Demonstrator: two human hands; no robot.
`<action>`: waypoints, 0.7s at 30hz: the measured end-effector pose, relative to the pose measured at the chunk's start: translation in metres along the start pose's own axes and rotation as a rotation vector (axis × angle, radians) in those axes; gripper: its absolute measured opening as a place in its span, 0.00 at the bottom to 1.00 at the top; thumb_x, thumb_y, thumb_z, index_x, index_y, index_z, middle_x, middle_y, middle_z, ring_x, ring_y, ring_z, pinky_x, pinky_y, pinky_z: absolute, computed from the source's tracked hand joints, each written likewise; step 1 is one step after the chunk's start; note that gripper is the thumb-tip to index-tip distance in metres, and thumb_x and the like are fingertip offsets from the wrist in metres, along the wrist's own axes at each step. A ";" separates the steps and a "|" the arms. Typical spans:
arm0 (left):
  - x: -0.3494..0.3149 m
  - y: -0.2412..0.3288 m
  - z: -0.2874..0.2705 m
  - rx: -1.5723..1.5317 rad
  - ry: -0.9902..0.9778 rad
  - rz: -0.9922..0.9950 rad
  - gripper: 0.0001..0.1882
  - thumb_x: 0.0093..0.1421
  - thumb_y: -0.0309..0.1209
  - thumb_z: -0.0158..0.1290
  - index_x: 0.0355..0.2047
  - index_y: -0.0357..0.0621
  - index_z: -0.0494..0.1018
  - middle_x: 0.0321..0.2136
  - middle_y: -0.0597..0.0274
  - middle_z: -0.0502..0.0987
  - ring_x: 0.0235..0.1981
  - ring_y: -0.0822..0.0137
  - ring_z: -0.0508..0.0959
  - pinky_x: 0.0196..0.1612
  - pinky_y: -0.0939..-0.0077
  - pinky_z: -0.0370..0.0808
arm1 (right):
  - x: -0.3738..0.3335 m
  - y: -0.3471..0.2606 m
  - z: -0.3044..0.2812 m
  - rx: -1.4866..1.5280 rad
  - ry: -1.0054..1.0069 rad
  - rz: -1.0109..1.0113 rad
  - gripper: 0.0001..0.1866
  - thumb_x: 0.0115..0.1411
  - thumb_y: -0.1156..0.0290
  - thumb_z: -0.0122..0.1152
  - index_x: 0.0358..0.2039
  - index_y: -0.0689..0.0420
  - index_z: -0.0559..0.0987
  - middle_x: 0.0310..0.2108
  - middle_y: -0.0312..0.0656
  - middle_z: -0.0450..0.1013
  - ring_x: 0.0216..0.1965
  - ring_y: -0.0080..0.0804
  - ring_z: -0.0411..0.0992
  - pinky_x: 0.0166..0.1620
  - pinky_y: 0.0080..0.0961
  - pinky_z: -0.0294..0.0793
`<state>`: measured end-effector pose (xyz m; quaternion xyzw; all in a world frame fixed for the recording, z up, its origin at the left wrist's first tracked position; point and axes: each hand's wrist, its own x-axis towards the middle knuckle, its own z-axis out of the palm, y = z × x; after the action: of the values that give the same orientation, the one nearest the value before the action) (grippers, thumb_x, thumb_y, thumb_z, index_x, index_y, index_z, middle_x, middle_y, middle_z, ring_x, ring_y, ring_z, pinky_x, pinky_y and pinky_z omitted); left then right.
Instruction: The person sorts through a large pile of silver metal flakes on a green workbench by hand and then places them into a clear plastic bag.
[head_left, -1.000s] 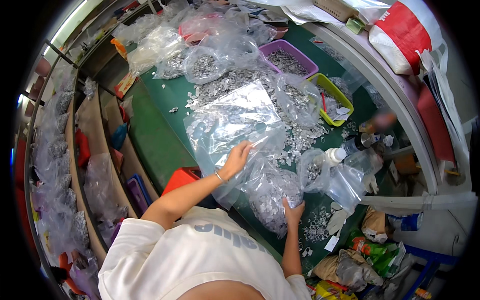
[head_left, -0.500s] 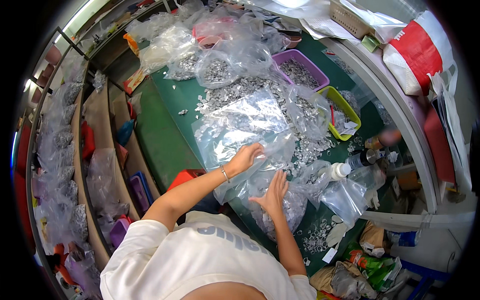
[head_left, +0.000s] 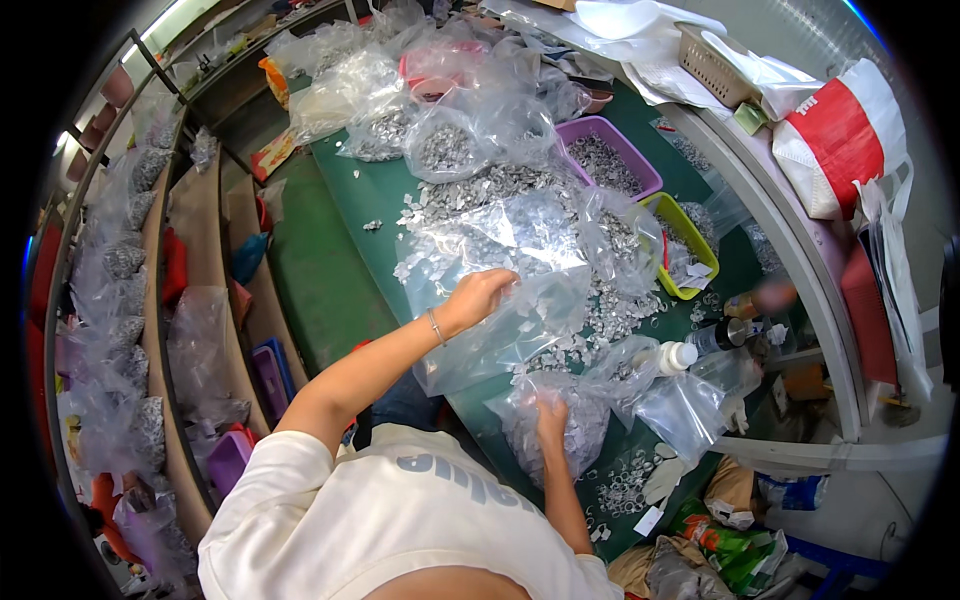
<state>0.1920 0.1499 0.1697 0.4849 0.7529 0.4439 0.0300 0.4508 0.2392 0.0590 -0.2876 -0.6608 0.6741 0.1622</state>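
My left hand [head_left: 482, 298], with a bracelet at the wrist, is closed on a large clear plastic bag [head_left: 500, 335] that lies spread over part of the table. Its fingertips are pinched together at the film. My right hand [head_left: 551, 420] is closed on the upper part of a clear plastic bag [head_left: 580, 435] full of small pale pieces near the table's front edge; some fingers are hidden by the film. Beyond the hands a wide heap of small silvery metal pieces [head_left: 470, 190] covers the table, partly under the clear bag.
A purple bin [head_left: 655, 184] and a yellow-green bin [head_left: 712, 262] hold pieces at the right. Beside them stand a white-capped bottle [head_left: 680, 357] and a dark-capped jar [head_left: 730, 333]. Filled bags [head_left: 445, 150] crowd the back. Shelves [head_left: 190, 230] line the left.
My right hand has moved from open, spread on the film, down to grip the filled bag. My left hand has lifted slightly, drawing the large bag's near edge away from the filled one.
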 end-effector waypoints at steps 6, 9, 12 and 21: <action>-0.001 0.012 -0.009 0.149 -0.022 0.119 0.19 0.49 0.14 0.45 0.41 0.44 0.71 0.26 0.56 0.72 0.23 0.55 0.75 0.25 0.67 0.72 | -0.031 -0.050 -0.002 0.329 0.521 0.200 0.06 0.60 0.69 0.54 0.34 0.58 0.74 0.25 0.34 0.69 0.25 0.22 0.67 0.28 0.18 0.67; 0.002 0.014 -0.015 0.190 -0.055 0.122 0.18 0.51 0.16 0.46 0.42 0.45 0.70 0.29 0.56 0.72 0.24 0.52 0.75 0.26 0.64 0.72 | -0.047 -0.109 -0.022 0.471 0.671 0.026 0.07 0.60 0.68 0.56 0.29 0.58 0.72 0.22 0.34 0.66 0.23 0.22 0.65 0.28 0.20 0.69; 0.006 0.021 -0.014 0.168 -0.063 0.116 0.17 0.52 0.18 0.47 0.43 0.46 0.70 0.30 0.55 0.73 0.25 0.51 0.75 0.27 0.64 0.72 | -0.062 -0.117 -0.042 0.568 0.557 -0.180 0.10 0.62 0.69 0.52 0.23 0.55 0.67 0.18 0.33 0.61 0.20 0.22 0.60 0.24 0.23 0.62; -0.027 0.042 0.015 -0.129 -0.154 -0.037 0.13 0.56 0.21 0.46 0.42 0.42 0.71 0.36 0.50 0.76 0.34 0.49 0.76 0.38 0.64 0.73 | -0.054 -0.146 -0.012 0.888 0.130 -0.053 0.09 0.62 0.70 0.49 0.24 0.53 0.65 0.13 0.32 0.56 0.15 0.21 0.55 0.21 0.22 0.55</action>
<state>0.2428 0.1442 0.1793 0.5005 0.7272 0.4522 0.1270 0.4772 0.2274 0.2121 -0.2149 -0.3028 0.8685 0.3285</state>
